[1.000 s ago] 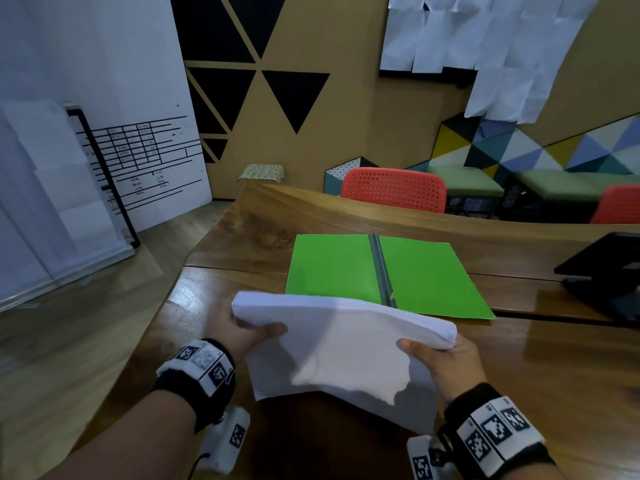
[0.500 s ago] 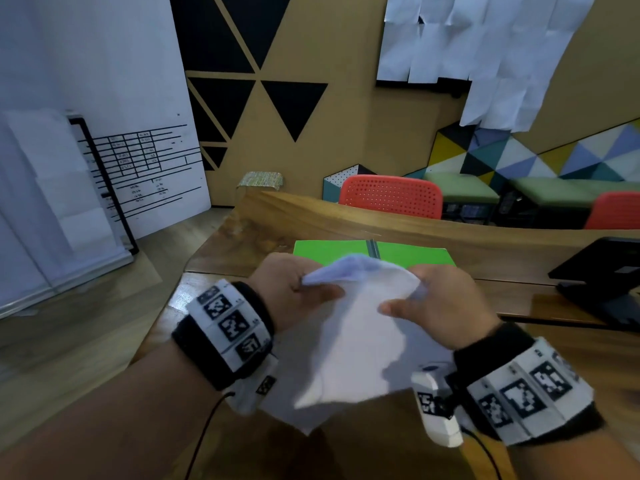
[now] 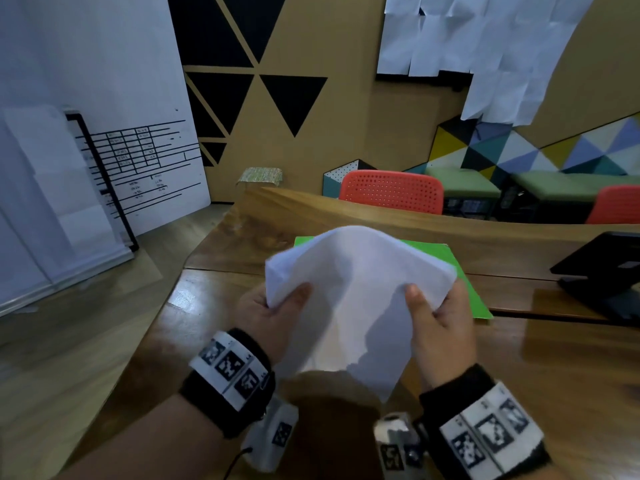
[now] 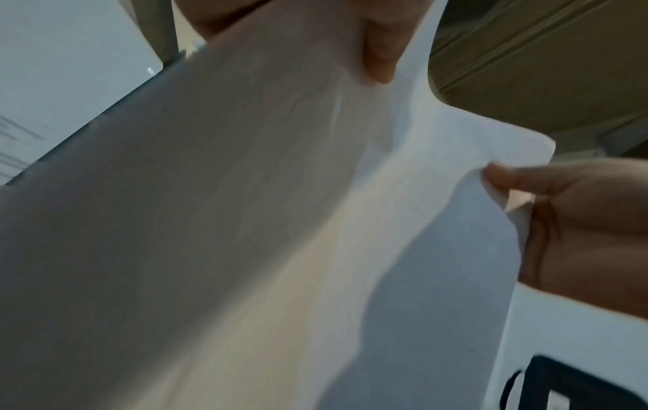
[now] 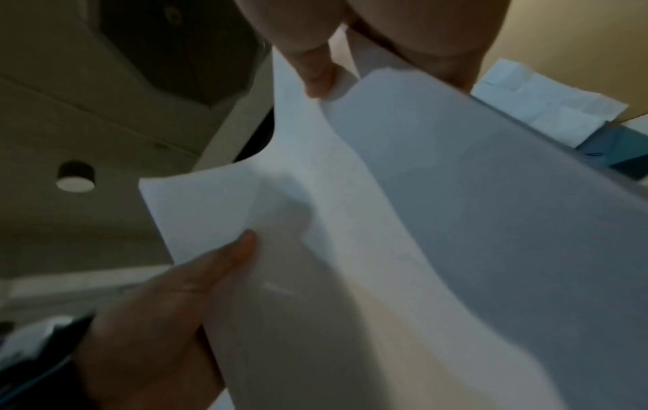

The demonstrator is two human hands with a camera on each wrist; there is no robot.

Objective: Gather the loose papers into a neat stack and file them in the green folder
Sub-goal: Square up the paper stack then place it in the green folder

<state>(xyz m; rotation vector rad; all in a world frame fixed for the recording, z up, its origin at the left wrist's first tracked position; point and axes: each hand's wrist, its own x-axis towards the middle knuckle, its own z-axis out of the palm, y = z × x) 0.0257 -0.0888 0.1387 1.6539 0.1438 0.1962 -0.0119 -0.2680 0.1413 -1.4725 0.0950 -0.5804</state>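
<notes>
A bundle of white papers (image 3: 349, 292) hangs in the air above the wooden table (image 3: 554, 368), bowed upward in the middle. My left hand (image 3: 277, 310) grips its left edge and my right hand (image 3: 433, 313) grips its right edge, thumbs on the near face. The open green folder (image 3: 474, 289) lies flat on the table behind the papers, mostly hidden by them. In the left wrist view the papers (image 4: 280, 222) fill the frame with my left thumb (image 4: 378, 55) on them. The right wrist view shows the papers (image 5: 403, 222) pinched under my right thumb (image 5: 315, 72).
A black stand or device (image 3: 602, 271) sits at the table's right edge. Red chairs (image 3: 391, 190) stand behind the table. A whiteboard (image 3: 104, 133) leans at the left, with wooden floor below it.
The papers were lifted off the table and bunched between both hands. Since then the hands have spread apart and dropped a little, and the stack now arches upward between them.
</notes>
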